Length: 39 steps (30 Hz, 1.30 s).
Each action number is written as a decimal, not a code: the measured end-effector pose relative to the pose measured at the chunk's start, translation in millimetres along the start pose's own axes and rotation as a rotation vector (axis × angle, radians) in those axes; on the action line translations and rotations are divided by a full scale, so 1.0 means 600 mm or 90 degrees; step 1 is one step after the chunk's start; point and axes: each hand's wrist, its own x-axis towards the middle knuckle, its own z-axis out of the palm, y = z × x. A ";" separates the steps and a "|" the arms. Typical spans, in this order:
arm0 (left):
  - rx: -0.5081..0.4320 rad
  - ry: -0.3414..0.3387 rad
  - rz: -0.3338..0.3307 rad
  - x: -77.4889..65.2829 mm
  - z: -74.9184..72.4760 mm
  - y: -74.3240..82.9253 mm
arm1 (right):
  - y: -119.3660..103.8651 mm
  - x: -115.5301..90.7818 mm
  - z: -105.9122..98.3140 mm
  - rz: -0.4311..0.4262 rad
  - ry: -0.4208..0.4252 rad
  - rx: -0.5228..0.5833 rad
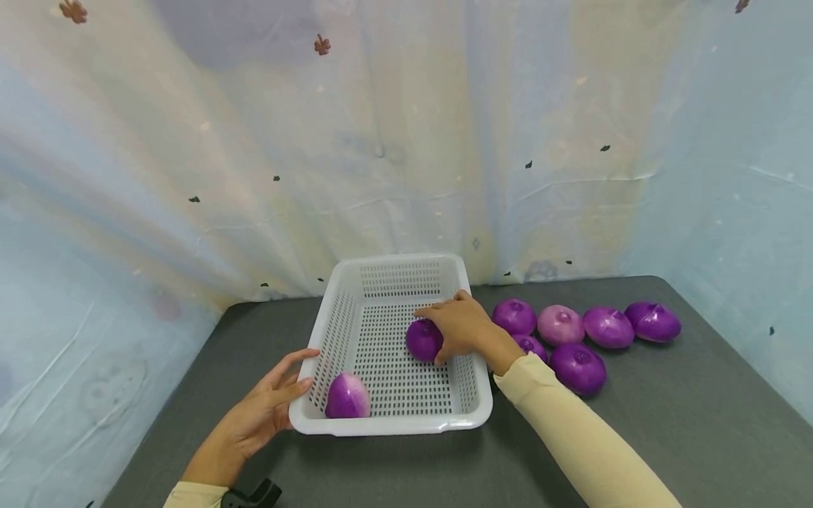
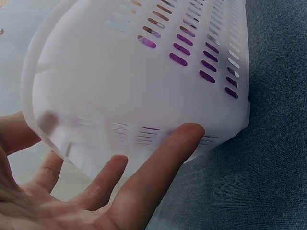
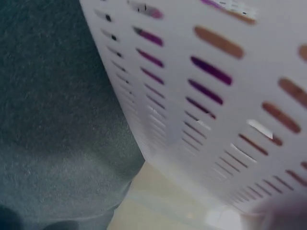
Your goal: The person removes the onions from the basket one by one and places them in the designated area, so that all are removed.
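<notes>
A white slotted plastic basket (image 1: 470, 413) sits on a grey table. Inside it my right hand (image 1: 459, 326) curls over a purple onion (image 1: 423, 340) near the right wall. A second purple and white onion (image 1: 346, 396) lies in the basket's front left corner. My left hand (image 1: 269, 409) rests with straight fingers against the basket's front left corner; the left wrist view shows those fingers (image 2: 158, 165) touching the white wall (image 2: 120, 81). The right wrist view shows only the slotted basket side (image 3: 225, 96) close up.
Several purple onions (image 1: 578, 367) lie in a cluster on the grey table (image 1: 667, 423) right of the basket. Pale draped cloth (image 1: 406, 141) closes off the back and both sides. A small black object (image 1: 254, 494) shows at the left wrist.
</notes>
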 end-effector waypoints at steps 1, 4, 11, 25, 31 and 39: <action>0.000 0.000 -0.001 0.000 0.000 0.000 | 0.000 0.000 0.000 -0.004 -0.004 -0.009; 0.000 0.003 -0.003 -0.001 0.002 0.001 | -0.001 -0.001 -0.001 -0.014 -0.012 -0.030; -0.002 0.004 -0.005 -0.002 0.003 0.001 | -0.002 0.000 0.000 -0.014 -0.029 -0.054; -0.001 -0.007 -0.001 -0.001 0.001 -0.001 | -0.001 -0.004 -0.004 -0.004 -0.004 0.020; -0.004 -0.011 0.001 -0.001 0.000 -0.001 | 0.002 -0.003 0.000 0.001 0.021 0.066; -0.001 -0.008 0.001 -0.002 0.002 -0.001 | 0.006 -0.009 -0.008 -0.014 0.035 0.131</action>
